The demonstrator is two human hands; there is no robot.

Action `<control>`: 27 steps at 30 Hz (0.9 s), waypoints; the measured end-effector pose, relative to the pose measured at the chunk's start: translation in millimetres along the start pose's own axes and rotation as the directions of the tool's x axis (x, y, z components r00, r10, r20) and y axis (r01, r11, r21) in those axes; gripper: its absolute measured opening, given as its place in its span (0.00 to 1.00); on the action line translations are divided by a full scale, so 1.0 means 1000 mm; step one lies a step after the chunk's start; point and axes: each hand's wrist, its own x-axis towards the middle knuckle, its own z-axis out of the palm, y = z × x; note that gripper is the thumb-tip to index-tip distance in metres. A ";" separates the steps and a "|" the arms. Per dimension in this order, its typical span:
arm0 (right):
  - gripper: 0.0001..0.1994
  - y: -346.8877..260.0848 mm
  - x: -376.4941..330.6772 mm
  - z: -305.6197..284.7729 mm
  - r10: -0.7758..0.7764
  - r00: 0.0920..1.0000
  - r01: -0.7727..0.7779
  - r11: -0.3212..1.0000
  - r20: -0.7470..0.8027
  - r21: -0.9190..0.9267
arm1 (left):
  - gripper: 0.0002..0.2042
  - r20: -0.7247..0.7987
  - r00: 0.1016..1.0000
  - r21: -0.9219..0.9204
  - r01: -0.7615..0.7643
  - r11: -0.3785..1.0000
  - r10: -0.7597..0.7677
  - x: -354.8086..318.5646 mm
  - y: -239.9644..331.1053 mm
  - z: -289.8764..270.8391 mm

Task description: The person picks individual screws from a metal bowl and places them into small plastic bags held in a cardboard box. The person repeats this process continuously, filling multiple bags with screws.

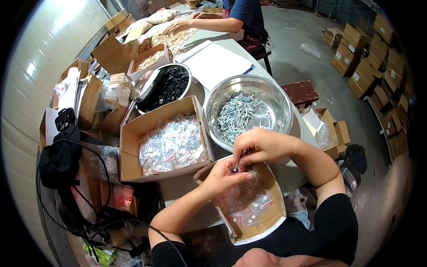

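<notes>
My left hand (224, 179) is closed on a small clear zip bag (235, 169), held over a shallow cardboard tray (276, 209). At the bag's mouth my right hand (263, 146) pinches a small shiny piece that looks like a screw; the fingers mostly hide it. Several flat zip bags (261, 204) with small white round pieces lie in the tray below. Just beyond my right hand stands a steel bowl (281, 107) with a heap of silver screws (238, 116). To its left, a cardboard box (130, 155) is filled with packed clear bags (171, 147).
Behind the box are a pot of black parts (168, 87), a metal scoop (141, 89) and white papers (218, 64). A co-worker's hand (177, 26) touches wooden pieces at the far end. A black cable (106, 178) hangs at left. Stacked cartons (351, 49) and a red stool (300, 92) stand at right.
</notes>
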 end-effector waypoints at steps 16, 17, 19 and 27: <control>0.08 -0.010 -0.004 0.010 -0.263 0.964 0.266 0.945 0.043 -0.189 | 0.22 0.079 0.996 -0.235 -0.018 0.972 0.037 -0.005 -0.013 -0.005; 0.08 -0.011 -0.004 0.009 -0.322 0.946 0.323 0.910 0.046 -0.260 | 0.22 0.116 0.991 -0.240 -0.039 0.970 0.069 -0.006 -0.020 -0.010; 0.07 -0.011 -0.004 0.012 -0.274 0.962 0.263 0.926 -0.001 -0.271 | 0.21 0.037 0.990 -0.295 -0.116 0.948 0.133 -0.004 -0.019 -0.007; 0.09 -0.009 -0.006 -0.004 0.139 0.984 -0.139 0.990 -0.116 0.002 | 0.10 -0.304 0.942 -0.150 -0.195 0.969 0.143 -0.009 -0.008 0.008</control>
